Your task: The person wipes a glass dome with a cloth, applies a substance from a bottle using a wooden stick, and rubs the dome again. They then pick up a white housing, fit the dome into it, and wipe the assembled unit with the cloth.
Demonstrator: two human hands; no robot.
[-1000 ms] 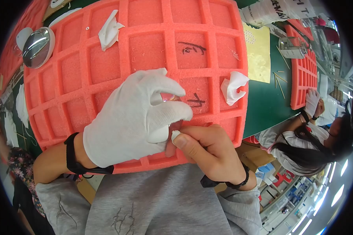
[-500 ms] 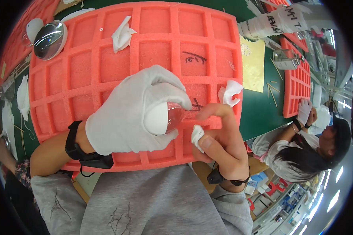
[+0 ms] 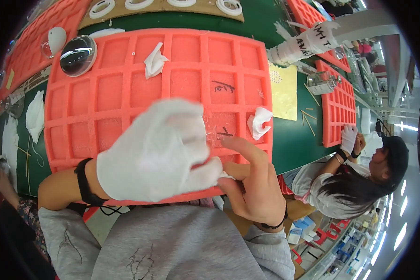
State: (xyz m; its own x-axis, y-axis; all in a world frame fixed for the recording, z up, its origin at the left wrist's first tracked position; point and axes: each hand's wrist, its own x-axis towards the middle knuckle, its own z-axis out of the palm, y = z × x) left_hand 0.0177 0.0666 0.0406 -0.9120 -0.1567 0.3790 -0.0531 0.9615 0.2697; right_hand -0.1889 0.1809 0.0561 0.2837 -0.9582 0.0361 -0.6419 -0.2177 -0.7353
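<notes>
My left hand (image 3: 149, 154), in a white glove, is curled round a clear, rounded piece (image 3: 211, 133). Its white half, seen a moment earlier, is now hidden behind the fingers, and motion blurs the glove. Close beside it, my bare right hand (image 3: 256, 186) pinches a small wad of white tissue (image 3: 226, 175), mostly covered, with the index finger reaching to the clear piece. Both hands are above a pink foam tray (image 3: 124, 88) with square pockets. A shiny dome with a white rim (image 3: 78, 56) rests at the tray's far left corner.
Crumpled tissues (image 3: 154, 60) lie on the tray, another (image 3: 259, 123) near its right edge. Right of it are a yellow sheet (image 3: 284, 91), thin sticks (image 3: 308, 122) and a glass jar (image 3: 322, 83). White rings (image 3: 138, 3) sit on cardboard behind. A co-worker (image 3: 347, 186) sits at right.
My left hand has turned over the piece, hiding its white half. My right hand has come in against it with the tissue. The whole view has shifted slightly, showing more beyond the tray.
</notes>
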